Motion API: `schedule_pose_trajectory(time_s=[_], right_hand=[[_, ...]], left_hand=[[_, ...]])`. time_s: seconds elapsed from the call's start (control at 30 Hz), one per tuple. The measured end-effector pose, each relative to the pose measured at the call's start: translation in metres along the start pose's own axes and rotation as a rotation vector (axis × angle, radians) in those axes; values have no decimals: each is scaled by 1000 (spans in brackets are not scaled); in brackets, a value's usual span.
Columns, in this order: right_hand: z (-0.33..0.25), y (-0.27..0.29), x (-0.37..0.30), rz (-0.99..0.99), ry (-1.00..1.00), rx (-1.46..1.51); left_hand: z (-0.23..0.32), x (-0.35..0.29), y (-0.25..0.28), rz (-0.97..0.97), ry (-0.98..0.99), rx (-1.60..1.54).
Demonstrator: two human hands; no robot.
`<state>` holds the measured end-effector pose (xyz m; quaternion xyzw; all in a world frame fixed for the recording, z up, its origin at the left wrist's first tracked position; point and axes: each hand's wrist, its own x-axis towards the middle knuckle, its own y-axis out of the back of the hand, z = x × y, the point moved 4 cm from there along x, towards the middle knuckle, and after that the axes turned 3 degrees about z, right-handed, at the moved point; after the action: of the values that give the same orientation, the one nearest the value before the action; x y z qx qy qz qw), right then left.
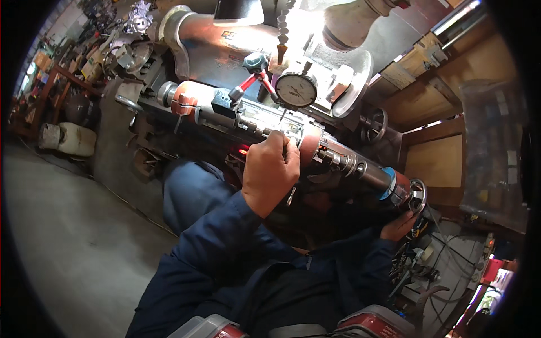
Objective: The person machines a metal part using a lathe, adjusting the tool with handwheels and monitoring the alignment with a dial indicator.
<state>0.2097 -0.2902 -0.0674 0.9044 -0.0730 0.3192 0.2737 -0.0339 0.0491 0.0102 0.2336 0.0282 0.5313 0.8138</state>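
My left hand [271, 169] is closed in a pinch over the middle of a horizontal machine, its fingertips at a thin steel shaft [248, 124] beside an orange collar [310, 143]. What the fingertips hold is too small to make out. Just above them hangs a round dial indicator [296, 90], its stem pointing down toward the shaft. A jointed red arm [248, 83] with a black knob [255, 62] stands beside the dial. At the machine's right end my right hand [399, 226] grips the lower rim of a chrome handwheel [417, 196].
A lit lamp shade [239, 11] and a segmented flexible hose [283, 25] hang over the machine. Another handwheel [375, 125] sits behind it. Shelves of metal parts and a whitish gas cylinder [68, 139] stand at left. Cables [451, 248] trail at lower right.
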Motion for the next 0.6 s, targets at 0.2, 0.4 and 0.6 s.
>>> schedule_pose_trajectory(time_s=[0.2, 0.4, 0.6], right_hand=[[0, 2, 2, -21, -11, -31], [0, 3, 2, -32, -19, -4], [13, 1, 15, -215, -147, 466]], left_hand=[[-4, 1, 7, 47, -177, -169], [-6, 10, 16, -102, -204, -152], [-10, 11, 16, -133, -264, -145]])
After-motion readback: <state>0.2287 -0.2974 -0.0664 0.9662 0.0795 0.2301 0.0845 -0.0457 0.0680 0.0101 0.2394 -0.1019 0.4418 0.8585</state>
